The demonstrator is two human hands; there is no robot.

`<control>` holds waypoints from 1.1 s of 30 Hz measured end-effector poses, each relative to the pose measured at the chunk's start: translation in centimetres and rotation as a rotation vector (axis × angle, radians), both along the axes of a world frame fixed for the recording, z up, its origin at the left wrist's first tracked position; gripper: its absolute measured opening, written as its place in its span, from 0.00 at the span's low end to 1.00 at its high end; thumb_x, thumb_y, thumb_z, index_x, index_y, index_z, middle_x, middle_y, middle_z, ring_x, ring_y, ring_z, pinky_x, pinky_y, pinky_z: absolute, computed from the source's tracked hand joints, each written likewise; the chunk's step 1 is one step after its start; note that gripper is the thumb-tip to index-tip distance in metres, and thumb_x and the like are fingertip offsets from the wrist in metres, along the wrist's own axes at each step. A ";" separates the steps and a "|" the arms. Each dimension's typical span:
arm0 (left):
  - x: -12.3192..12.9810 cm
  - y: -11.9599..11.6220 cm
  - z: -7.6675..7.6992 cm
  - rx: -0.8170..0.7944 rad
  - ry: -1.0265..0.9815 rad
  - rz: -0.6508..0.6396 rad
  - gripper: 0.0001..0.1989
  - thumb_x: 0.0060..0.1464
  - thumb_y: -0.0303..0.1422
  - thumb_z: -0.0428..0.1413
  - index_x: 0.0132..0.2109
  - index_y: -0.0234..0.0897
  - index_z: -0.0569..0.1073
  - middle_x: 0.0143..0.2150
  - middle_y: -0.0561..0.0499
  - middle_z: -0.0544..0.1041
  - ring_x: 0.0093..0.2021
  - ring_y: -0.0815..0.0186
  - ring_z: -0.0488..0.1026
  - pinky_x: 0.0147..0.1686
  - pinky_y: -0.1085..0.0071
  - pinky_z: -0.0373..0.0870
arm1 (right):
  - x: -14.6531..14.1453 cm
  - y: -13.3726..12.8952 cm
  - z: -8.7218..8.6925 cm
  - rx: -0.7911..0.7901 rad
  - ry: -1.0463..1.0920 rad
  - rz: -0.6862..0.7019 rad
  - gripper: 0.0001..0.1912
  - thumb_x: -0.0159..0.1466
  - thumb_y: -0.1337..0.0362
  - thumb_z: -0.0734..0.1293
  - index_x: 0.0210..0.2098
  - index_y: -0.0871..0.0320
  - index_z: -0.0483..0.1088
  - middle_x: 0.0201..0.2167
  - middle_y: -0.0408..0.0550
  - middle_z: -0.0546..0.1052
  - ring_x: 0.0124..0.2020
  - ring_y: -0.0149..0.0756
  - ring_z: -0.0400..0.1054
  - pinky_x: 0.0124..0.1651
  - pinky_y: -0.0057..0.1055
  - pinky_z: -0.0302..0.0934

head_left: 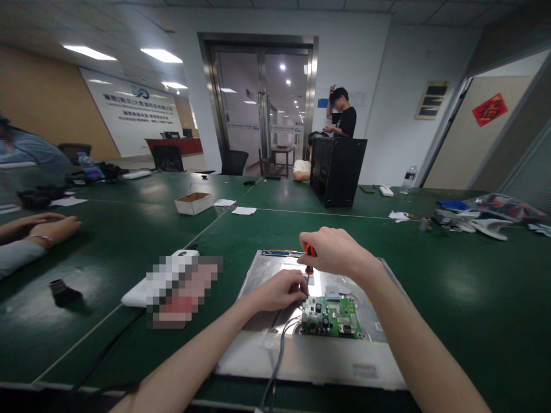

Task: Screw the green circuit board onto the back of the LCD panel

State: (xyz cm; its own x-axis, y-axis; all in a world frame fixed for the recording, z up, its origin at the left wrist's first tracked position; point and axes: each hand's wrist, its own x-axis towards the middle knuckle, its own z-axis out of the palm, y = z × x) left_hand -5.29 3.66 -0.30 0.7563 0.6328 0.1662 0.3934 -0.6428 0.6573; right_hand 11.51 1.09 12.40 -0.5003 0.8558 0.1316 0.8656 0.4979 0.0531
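In the head view my right hand (333,249) is closed round the handle of a red-and-black screwdriver (310,252), held upright with the shaft pointing down. My left hand (282,291) has its fingers pinched together by the shaft's lower end; what they hold, if anything, is hidden. Below both hands lies a green circuit board (333,322), mounted on the silvery back of a flat display panel (253,344). The screwdriver's tip is near the board's upper left corner, partly covered by my left fingers. Grey cables (280,350) run from the board's left side toward me.
Left of the panel lie a white device (146,287) and a dark tapered piece (64,292). Another person's hands (54,229) rest at the left. Farther back stand an open box (193,203) and a black case (338,172); people are behind it. Loose parts (469,221) lie right.
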 end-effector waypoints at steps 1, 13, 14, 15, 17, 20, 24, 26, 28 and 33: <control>0.0 0.0 0.0 0.003 0.001 0.003 0.05 0.50 0.22 0.55 0.33 0.34 0.73 0.33 0.52 0.75 0.33 0.67 0.69 0.35 0.74 0.63 | 0.0 0.0 0.0 0.002 0.000 -0.004 0.10 0.60 0.54 0.65 0.37 0.53 0.70 0.30 0.46 0.76 0.31 0.38 0.69 0.25 0.29 0.44; -0.1 0.0 -0.2 0.014 -0.001 0.014 0.05 0.50 0.22 0.54 0.33 0.34 0.73 0.32 0.52 0.74 0.32 0.67 0.68 0.34 0.74 0.62 | 0.1 0.0 0.1 0.009 0.018 0.020 0.08 0.59 0.58 0.64 0.37 0.54 0.70 0.30 0.46 0.76 0.31 0.37 0.69 0.25 0.29 0.43; -0.1 0.0 -0.2 0.012 -0.003 0.012 0.05 0.50 0.22 0.54 0.33 0.34 0.73 0.32 0.52 0.74 0.33 0.67 0.68 0.34 0.74 0.62 | 0.1 0.0 0.1 0.008 0.015 0.020 0.08 0.59 0.58 0.64 0.37 0.54 0.70 0.30 0.46 0.76 0.31 0.37 0.69 0.25 0.29 0.43; -0.1 0.0 -0.3 0.011 -0.006 0.010 0.05 0.50 0.21 0.54 0.33 0.34 0.73 0.32 0.52 0.74 0.33 0.67 0.68 0.34 0.74 0.63 | 0.1 0.0 0.1 0.008 0.012 0.019 0.09 0.59 0.58 0.64 0.37 0.54 0.69 0.30 0.46 0.76 0.31 0.37 0.69 0.25 0.29 0.43; -0.1 0.0 -0.3 0.006 -0.010 0.009 0.05 0.50 0.22 0.54 0.33 0.34 0.73 0.32 0.52 0.74 0.33 0.67 0.68 0.34 0.74 0.63 | 0.0 0.0 0.0 0.008 0.011 0.017 0.09 0.59 0.57 0.65 0.36 0.54 0.69 0.30 0.46 0.76 0.31 0.37 0.69 0.25 0.29 0.43; -0.1 0.0 -0.3 0.001 -0.013 0.011 0.05 0.50 0.22 0.55 0.33 0.34 0.73 0.32 0.52 0.74 0.33 0.67 0.68 0.34 0.74 0.63 | 0.0 -0.1 0.0 0.003 0.014 0.013 0.11 0.59 0.55 0.65 0.36 0.54 0.69 0.30 0.47 0.76 0.31 0.37 0.69 0.24 0.28 0.43; -0.1 0.1 -0.3 0.006 -0.018 0.005 0.05 0.49 0.21 0.55 0.33 0.34 0.73 0.31 0.52 0.74 0.32 0.67 0.68 0.33 0.74 0.62 | 0.1 -0.2 0.1 -0.007 0.013 0.014 0.10 0.59 0.56 0.65 0.36 0.55 0.69 0.31 0.46 0.76 0.31 0.36 0.69 0.24 0.28 0.42; -0.1 0.1 -0.3 0.002 -0.014 0.001 0.05 0.49 0.21 0.55 0.33 0.34 0.73 0.31 0.52 0.74 0.32 0.67 0.68 0.33 0.74 0.62 | 0.2 -0.2 0.0 -0.001 0.014 0.015 0.09 0.59 0.57 0.64 0.36 0.55 0.69 0.30 0.47 0.76 0.30 0.36 0.69 0.24 0.29 0.42; -0.1 0.2 -0.3 -0.004 -0.010 -0.001 0.05 0.49 0.21 0.55 0.33 0.34 0.73 0.32 0.52 0.74 0.33 0.67 0.68 0.33 0.74 0.62 | 0.1 -0.2 0.0 0.012 0.014 0.015 0.08 0.59 0.57 0.63 0.35 0.55 0.69 0.30 0.47 0.76 0.30 0.36 0.69 0.25 0.29 0.42; 0.0 0.2 -0.3 -0.019 0.010 0.012 0.06 0.49 0.21 0.55 0.33 0.34 0.75 0.29 0.54 0.73 0.29 0.69 0.66 0.29 0.75 0.60 | 0.2 -0.2 0.1 -0.019 0.022 0.071 0.08 0.57 0.62 0.64 0.38 0.54 0.68 0.32 0.46 0.76 0.31 0.36 0.68 0.25 0.29 0.42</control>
State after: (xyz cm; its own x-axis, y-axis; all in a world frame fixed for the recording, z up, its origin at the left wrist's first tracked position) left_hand -5.28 3.85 -0.55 0.7499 0.6452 0.1463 0.4080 -0.6250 0.6655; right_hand 11.68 0.85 12.49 -0.5569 0.8207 0.1279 0.8290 0.5587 0.0244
